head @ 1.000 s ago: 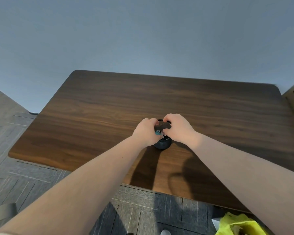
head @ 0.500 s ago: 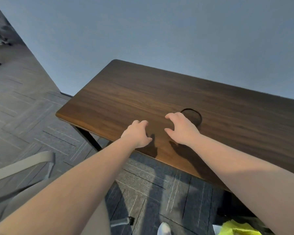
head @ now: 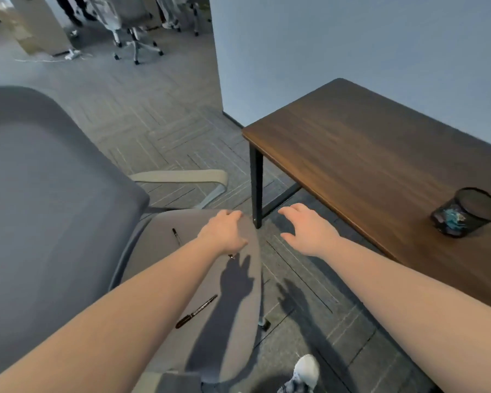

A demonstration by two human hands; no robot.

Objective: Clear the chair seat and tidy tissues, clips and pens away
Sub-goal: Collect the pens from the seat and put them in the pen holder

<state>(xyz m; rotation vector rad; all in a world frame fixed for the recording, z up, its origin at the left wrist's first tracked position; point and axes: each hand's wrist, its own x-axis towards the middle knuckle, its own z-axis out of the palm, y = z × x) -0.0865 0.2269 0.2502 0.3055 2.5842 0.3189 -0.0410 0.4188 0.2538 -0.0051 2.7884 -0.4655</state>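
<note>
A grey fabric office chair (head: 40, 194) with a pale grey seat (head: 227, 321) is seen at left; a dark walnut-topped table on black metal legs (head: 380, 154) stands at right. A black mesh cup (head: 466, 215), holding coloured clips, rests on the table near its front edge. Two black pens lie on the seat: one (head: 196, 311) near the front, one (head: 176, 236) toward the backrest. The left hand (head: 224, 232) is held over the seat, fingers loosely spread, gripping nothing. The right hand (head: 309, 232) hangs above the floor between seat and table, fingers apart and empty.
</note>
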